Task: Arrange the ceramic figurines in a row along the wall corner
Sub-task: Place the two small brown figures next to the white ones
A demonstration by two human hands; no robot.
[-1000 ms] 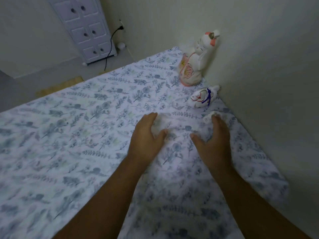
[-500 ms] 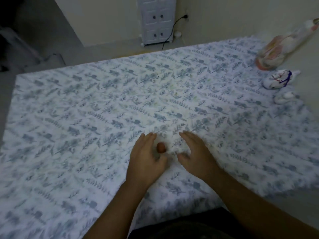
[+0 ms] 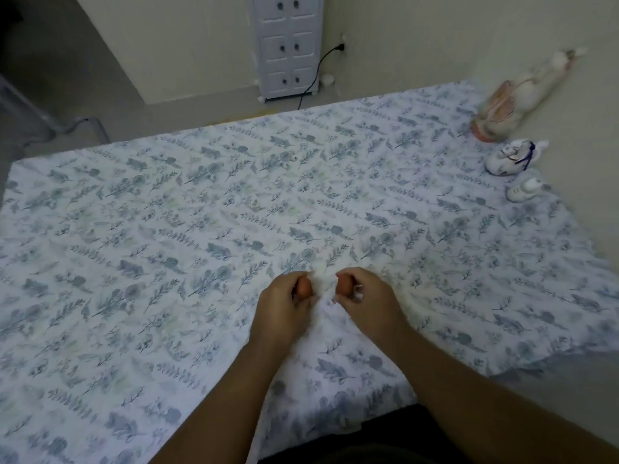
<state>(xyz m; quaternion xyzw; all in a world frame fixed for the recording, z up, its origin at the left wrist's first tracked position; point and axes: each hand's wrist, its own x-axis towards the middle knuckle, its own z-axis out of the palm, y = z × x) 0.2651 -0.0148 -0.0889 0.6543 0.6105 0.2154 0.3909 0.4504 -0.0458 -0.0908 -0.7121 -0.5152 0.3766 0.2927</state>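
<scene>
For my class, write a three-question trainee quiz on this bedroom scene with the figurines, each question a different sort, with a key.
1. True or false: the left hand and the right hand each grip a small brown object.
2. How many figurines stand along the wall: A two, B three, C five?
3. Fill in: the figurine nearest the far corner is the ____ one.

Key
1. True: one small brown object in the left, another brown object in the right.
2. B: tall figurine, round white figurine, smallest figurine.
3. Tall.
</scene>
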